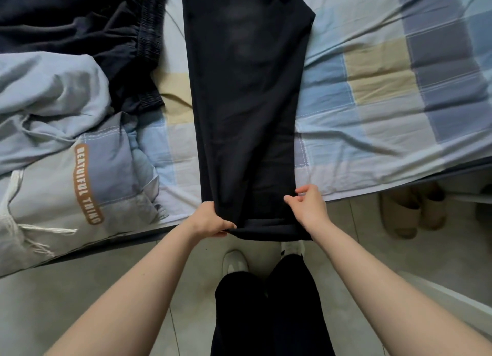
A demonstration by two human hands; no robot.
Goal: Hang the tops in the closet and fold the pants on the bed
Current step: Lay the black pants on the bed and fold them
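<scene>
A pair of black pants (245, 94) lies lengthwise on the checked bed sheet (386, 94), legs stacked, the hems hanging just over the bed's near edge. My left hand (210, 219) pinches the left corner of the hem. At the right side of the leg, just above the hem, my right hand (306, 203) has loosely curled fingers beside the cloth; I cannot tell whether it grips the pants. A second dark garment with an elastic waistband (106, 36) lies crumpled at the upper left of the bed.
A light blue-grey top with brown lettering (66, 155) lies bunched at the left of the bed. Beige slippers (412, 211) stand on the tiled floor under the bed's right edge. My own legs and white shoes (235, 262) are below.
</scene>
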